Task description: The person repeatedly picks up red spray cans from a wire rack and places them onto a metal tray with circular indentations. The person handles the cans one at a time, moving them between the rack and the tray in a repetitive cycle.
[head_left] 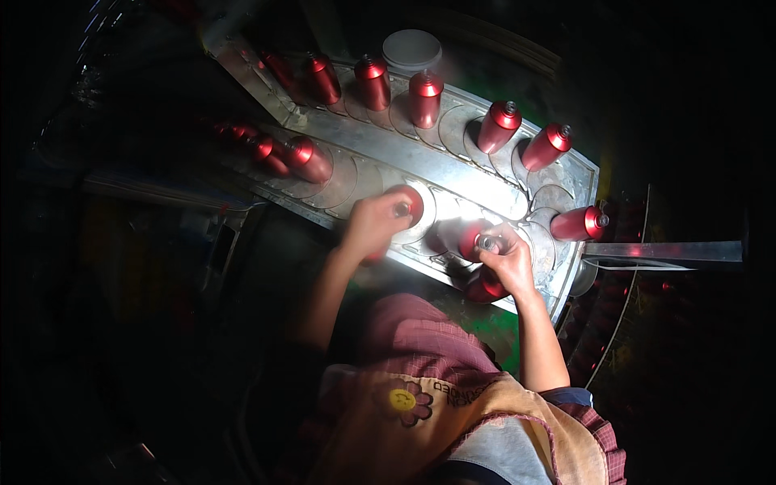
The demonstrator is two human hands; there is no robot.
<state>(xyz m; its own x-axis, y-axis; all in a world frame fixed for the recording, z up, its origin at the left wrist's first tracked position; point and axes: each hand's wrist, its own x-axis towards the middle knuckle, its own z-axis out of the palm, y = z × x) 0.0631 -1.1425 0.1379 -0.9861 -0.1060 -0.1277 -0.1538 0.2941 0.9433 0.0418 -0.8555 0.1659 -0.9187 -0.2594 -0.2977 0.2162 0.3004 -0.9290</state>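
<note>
My left hand (373, 226) is closed round the upper part of a shiny red metal bottle (415, 204) at the near lane of a slat conveyor (356, 182). Under that hand a bit more red shows, too covered to make out. With thumb and fingers my right hand (511, 260) grips a second red bottle (471, 239) near its bare metal neck, under the bright light. Just below it, another red bottle (485, 287) leans at the conveyor's near edge, partly hidden by my right hand.
Several red bottles (425, 101) stand spaced along the far lane and round the right-hand bend. More bottles (309, 160) cluster on the near lane at left. A round white lid (412, 50) lies behind the conveyor. A flat metal bar (663, 251) juts out right. Surroundings are dark.
</note>
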